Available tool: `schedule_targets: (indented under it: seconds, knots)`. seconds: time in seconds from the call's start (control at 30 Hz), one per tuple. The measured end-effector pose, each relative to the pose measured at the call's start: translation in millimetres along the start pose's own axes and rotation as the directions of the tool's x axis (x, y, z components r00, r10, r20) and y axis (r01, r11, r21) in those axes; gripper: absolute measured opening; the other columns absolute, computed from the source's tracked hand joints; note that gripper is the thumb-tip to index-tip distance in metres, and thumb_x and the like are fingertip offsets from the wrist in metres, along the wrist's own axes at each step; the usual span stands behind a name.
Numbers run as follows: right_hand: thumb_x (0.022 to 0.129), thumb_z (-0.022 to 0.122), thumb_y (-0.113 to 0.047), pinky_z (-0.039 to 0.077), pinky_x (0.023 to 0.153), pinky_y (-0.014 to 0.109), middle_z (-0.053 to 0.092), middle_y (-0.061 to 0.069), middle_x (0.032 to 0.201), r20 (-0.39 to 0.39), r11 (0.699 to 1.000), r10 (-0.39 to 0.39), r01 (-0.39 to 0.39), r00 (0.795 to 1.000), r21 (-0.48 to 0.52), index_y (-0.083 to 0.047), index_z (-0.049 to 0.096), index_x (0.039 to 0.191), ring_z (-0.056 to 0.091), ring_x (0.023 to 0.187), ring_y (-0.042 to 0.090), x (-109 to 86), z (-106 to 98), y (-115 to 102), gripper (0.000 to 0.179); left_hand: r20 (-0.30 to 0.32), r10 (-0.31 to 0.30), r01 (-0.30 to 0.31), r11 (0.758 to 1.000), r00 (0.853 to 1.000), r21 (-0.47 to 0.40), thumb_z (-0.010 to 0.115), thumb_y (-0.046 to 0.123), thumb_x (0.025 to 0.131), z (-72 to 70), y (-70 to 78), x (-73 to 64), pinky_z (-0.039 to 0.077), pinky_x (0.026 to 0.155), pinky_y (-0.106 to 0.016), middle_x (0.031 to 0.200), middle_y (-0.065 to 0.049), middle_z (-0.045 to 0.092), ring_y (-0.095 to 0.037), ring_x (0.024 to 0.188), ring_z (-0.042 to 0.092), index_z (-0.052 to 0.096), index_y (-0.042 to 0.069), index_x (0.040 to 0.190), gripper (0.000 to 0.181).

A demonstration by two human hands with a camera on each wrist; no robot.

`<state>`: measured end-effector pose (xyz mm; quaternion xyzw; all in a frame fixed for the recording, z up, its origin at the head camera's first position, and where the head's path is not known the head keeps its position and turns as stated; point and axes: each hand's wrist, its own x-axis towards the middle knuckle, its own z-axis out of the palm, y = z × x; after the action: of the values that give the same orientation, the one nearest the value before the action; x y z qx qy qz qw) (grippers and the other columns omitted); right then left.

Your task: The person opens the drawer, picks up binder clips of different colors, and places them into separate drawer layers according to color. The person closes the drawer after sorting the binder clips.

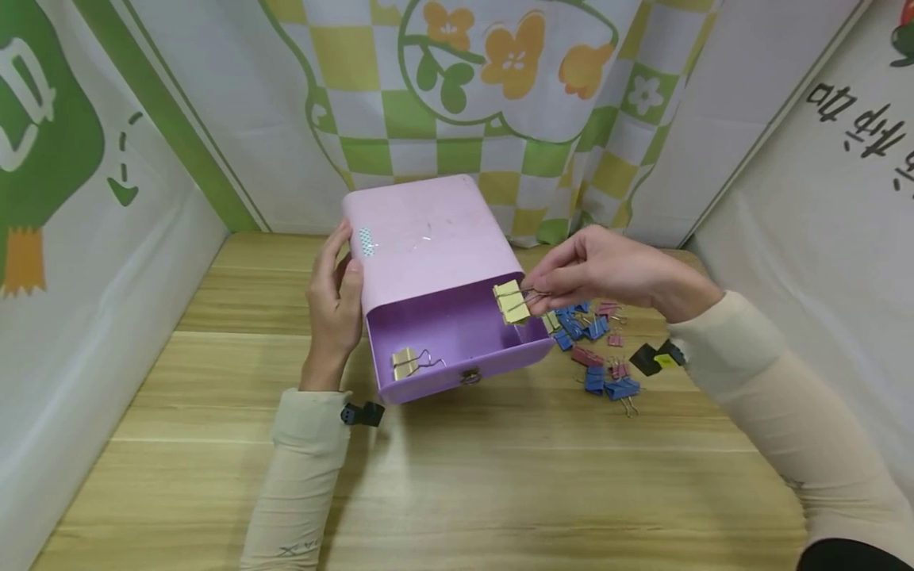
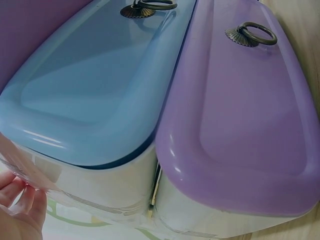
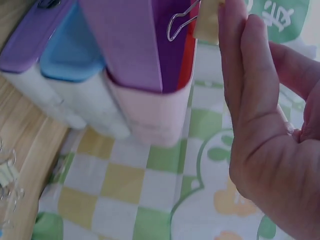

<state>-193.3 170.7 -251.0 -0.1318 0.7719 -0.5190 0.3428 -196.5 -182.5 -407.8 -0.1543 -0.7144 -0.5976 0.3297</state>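
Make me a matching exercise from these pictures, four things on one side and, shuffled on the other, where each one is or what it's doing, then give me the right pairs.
Column one
1. Left hand
2. Right hand
3. Open purple drawer
4. Blue clips

Column two
A. Has a loose yellow clip lying inside
B. On the wooden table
C. Against the side of the pink casing
D. Pinching a raised yellow clip

Right pairs: 1-C, 2-D, 3-A, 4-B.

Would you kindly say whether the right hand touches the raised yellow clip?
Touching: the head view shows the right hand pinching the yellow clip by its handles.
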Motion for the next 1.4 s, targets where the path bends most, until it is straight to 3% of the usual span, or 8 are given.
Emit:
schedule_targets:
  seconds: [0.4, 0.97, 1.4]
  knots:
    - [0.103, 0.062, -0.007, 0.063, 0.099, 0.045, 0.079, 0.020, 0.114, 0.128, 0.997, -0.033, 0.042, 0.991, -0.068, 0.006, 0.073, 0.125, 0.080, 0.103, 0.028, 16.7, 34.4, -12.5, 0.028, 0.000, -0.008, 0.008, 1.000, 1.000, -0.013, 0.049, 0.019, 0.102, 0.0, 3.6, -0.1, 0.044, 0.126, -0.041, 0.165, -0.011, 0.047, -0.027, 0.154, 0.044, 0.051, 0.001, 0.153, 0.054]
    - [0.103, 0.053, 0.000, 0.066, 0.095, 0.037, 0.080, 0.020, 0.111, 0.205, 0.991, -0.023, 0.049, 0.979, -0.123, 0.009, 0.073, 0.122, 0.081, 0.101, 0.025, 44.3, 81.6, -12.5, 0.029, -0.003, -0.003, 0.003, 1.000, 1.000, -0.008, 0.050, 0.022, 0.102, 0.2, 1.5, -0.1, 0.045, 0.126, -0.043, 0.164, -0.011, 0.048, -0.026, 0.153, 0.045, 0.052, 0.002, 0.153, 0.055]
    - [0.104, 0.055, -0.005, 0.065, 0.095, 0.033, 0.082, 0.012, 0.109, 0.205, 0.974, -0.005, 0.051, 0.979, -0.220, 0.002, 0.077, 0.121, 0.080, 0.103, 0.020, 47.7, 92.9, -12.1, 0.029, -0.002, -0.012, 0.012, 1.000, 1.000, -0.015, 0.050, 0.020, 0.102, 0.5, 3.9, 0.4, 0.045, 0.125, -0.045, 0.164, -0.011, 0.047, -0.027, 0.153, 0.045, 0.052, 0.002, 0.153, 0.054]
